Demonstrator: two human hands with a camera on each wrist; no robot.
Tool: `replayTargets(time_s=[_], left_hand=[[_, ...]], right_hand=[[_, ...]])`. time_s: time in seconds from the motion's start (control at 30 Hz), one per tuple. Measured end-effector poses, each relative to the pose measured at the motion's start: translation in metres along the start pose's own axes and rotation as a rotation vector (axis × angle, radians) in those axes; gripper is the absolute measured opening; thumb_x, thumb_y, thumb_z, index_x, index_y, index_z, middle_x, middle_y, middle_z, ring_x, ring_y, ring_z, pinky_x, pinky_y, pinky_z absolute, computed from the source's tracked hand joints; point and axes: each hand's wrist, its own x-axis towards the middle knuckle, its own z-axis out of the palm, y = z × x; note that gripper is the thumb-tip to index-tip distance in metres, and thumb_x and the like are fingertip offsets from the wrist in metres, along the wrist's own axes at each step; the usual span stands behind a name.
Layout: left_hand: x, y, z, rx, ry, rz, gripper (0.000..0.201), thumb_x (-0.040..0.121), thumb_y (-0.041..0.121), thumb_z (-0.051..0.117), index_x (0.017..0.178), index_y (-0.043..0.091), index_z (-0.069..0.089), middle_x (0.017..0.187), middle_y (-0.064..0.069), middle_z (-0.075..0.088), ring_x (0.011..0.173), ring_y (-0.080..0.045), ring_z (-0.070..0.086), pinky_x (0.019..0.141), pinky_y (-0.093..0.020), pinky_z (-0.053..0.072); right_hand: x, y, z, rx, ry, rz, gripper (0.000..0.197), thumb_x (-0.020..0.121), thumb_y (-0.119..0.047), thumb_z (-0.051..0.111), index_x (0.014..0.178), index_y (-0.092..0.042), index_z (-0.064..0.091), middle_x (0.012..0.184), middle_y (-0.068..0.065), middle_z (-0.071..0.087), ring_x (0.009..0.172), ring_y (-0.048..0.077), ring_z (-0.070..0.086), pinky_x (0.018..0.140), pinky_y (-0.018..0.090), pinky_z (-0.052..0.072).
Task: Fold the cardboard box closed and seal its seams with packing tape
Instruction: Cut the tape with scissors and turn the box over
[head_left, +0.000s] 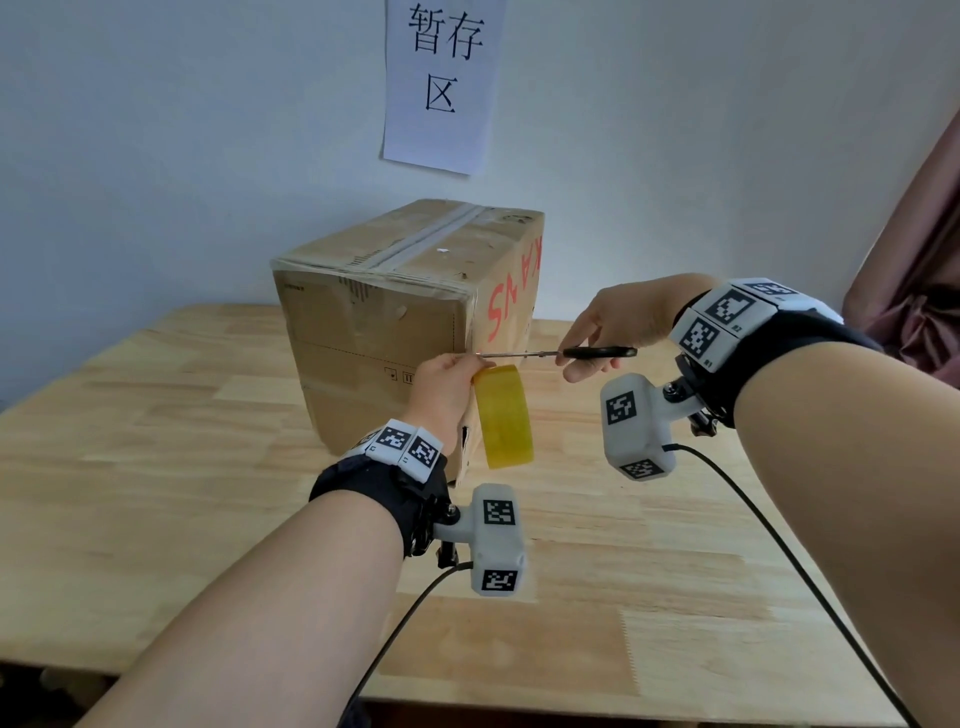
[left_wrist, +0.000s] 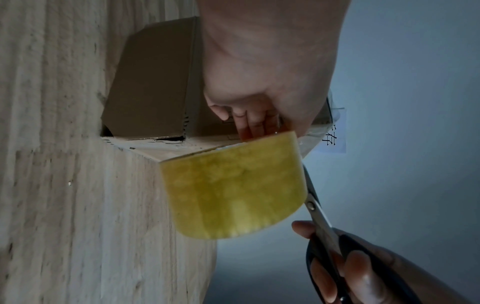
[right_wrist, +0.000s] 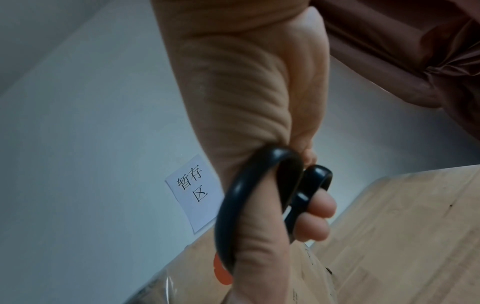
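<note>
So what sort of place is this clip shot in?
Probably a small packing or storage corner indoors, not a warehouse floor. A taped cardboard box stands on a wooden table against a plain wall, under a paper sign whose characters read "temporary storage area".

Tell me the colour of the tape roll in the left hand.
Translucent yellow. The tape roll shows best in the left wrist view, held by the left hand.

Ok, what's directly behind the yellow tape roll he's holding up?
Behind the tape roll stands the cardboard box on the wooden table, its near corner partly covered by the roll and the left hand. Whether tape already runs down that corner cannot be seen.
</note>
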Motion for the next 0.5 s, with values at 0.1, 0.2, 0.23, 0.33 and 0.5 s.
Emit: replayTargets(time_s=[0.1,0.2,0.23,0.33,0.5], left_hand=[[0.0003,0.0024,-0.0006,0.01,0.001,-0.011,0.018,0.091,0.011,0.056,0.098,0.0,0.068,0.073,-0.005,0.062,0.05,-0.007,0.059,0.039,-0.012,0.04],[0.002,0.0039,-0.0017,-0.002,0.014,-0.061,0.02,0.088,0.009,0.056,0.098,-0.004,0.067,0.08,-0.011,0.058,0.057,-0.013,0.053,0.049,-0.022,0.038],[0.0029,0.0034,-0.0019,-0.013,0.021,-0.08,0.021,0.088,0.01,0.056,0.1,-0.004,0.066,0.084,-0.013,0.057,0.06,-0.014,0.05,0.052,-0.024,0.037],[0.0037,0.0021,-0.0006,-0.088,0.001,-0.152,0.015,0.087,0.015,0.06,0.097,0.004,0.062,0.087,-0.012,0.059,0.064,-0.018,0.054,0.063,-0.03,0.041],[0.0032,0.0014,0.0078,-0.096,-0.075,-0.217,0.03,0.086,0.022,0.063,0.111,0.006,0.062,0.095,-0.005,0.063,0.085,-0.02,0.059,0.087,-0.047,0.045]], right_hand=[[0.0006,-0.0025,-0.0017,-0.028,0.019,-0.015,0.046,0.068,-0.064,0.069,0.107,-0.039,0.069,0.071,-0.006,0.066,0.072,0.009,0.06,0.083,0.026,0.045],[0.0008,-0.0054,-0.0022,-0.029,0.065,-0.024,0.044,0.07,-0.057,0.072,0.107,-0.035,0.069,0.06,-0.007,0.061,0.069,0.01,0.058,0.076,0.022,0.044],[0.0011,-0.0057,-0.0018,-0.028,0.077,-0.024,0.043,0.07,-0.056,0.073,0.108,-0.034,0.069,0.06,-0.007,0.06,0.07,0.01,0.058,0.075,0.022,0.043],[0.0005,-0.0046,0.0007,-0.027,0.084,-0.024,0.046,0.07,-0.057,0.072,0.109,-0.034,0.068,0.062,-0.006,0.062,0.075,0.011,0.059,0.08,0.025,0.042],[-0.0008,-0.0005,0.0063,-0.009,0.096,-0.024,0.045,0.07,-0.058,0.071,0.109,-0.036,0.067,0.07,-0.002,0.064,0.071,0.01,0.058,0.08,0.025,0.043]])
